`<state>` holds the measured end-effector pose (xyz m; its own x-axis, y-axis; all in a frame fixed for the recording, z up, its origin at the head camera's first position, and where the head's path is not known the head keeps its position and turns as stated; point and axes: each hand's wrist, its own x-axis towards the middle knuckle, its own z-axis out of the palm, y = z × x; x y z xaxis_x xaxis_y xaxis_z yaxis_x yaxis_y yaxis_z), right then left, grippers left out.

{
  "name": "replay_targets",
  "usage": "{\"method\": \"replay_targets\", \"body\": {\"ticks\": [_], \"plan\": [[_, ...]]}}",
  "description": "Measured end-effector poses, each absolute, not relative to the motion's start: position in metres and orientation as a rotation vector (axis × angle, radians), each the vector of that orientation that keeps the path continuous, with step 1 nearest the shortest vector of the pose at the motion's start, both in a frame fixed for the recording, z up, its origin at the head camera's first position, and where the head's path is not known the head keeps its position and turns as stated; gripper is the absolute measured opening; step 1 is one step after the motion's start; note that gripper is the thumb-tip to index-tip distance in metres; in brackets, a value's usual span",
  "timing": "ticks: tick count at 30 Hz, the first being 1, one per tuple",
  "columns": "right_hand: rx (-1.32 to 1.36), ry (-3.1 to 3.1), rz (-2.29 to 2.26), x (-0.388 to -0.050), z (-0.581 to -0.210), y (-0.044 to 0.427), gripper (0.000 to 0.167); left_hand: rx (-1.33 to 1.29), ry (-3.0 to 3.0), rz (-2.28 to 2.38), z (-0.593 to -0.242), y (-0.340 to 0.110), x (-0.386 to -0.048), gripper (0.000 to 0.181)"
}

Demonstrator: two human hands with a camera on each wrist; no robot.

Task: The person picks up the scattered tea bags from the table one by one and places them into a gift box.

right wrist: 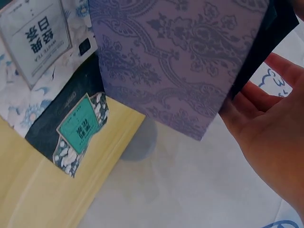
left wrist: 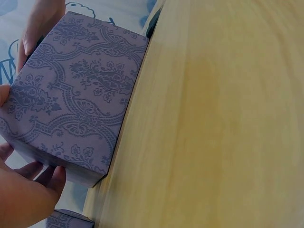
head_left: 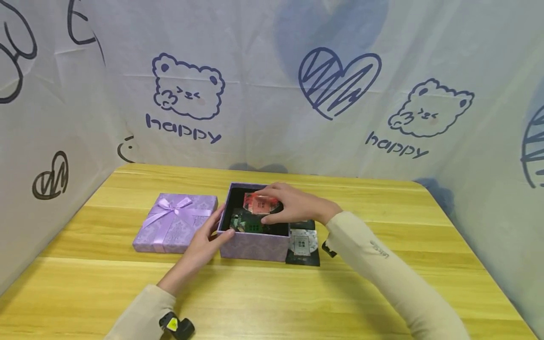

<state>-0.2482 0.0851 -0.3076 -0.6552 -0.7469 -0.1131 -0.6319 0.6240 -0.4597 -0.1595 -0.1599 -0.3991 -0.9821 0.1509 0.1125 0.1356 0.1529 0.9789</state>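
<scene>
A purple patterned box [head_left: 255, 246] stands without its lid, dark inside, holding a red packet [head_left: 260, 204] and a green packet [head_left: 250, 225]. My left hand [head_left: 205, 243] grips the box's left side, thumb at the near rim; in the left wrist view the fingers of the left hand [left wrist: 28, 190] lie against the end wall of the box [left wrist: 80, 90]. My right hand [head_left: 293, 204] reaches over the right rim, fingers and thumb at the red packet; whether they pinch it is unclear. In the right wrist view the right hand's [right wrist: 270, 114] fingertips are hidden behind the box wall [right wrist: 166, 61].
Left of the box lies its purple lid [head_left: 178, 224] with a ribbon bow. Against the box's right side lie a white and black packet [head_left: 302, 245] and, behind it, another dark packet partly under my right wrist. A printed cloth [head_left: 263, 94] hangs behind the table [head_left: 263, 297].
</scene>
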Motion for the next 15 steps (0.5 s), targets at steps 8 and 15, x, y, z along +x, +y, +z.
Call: {"method": "replay_targets", "body": {"ticks": [8,15], "plan": [[-1.097,2.526,-0.534,-0.2499,-0.3130,0.0786,0.072,0.319,2.368,2.011,-0.4004,-0.1605,-0.1598,0.069],[-1.105,2.511,-0.515,-0.2517,-0.3173,0.0744,0.072,0.312,2.376,2.006,-0.4010,-0.1614,-0.1599,0.070]]}}
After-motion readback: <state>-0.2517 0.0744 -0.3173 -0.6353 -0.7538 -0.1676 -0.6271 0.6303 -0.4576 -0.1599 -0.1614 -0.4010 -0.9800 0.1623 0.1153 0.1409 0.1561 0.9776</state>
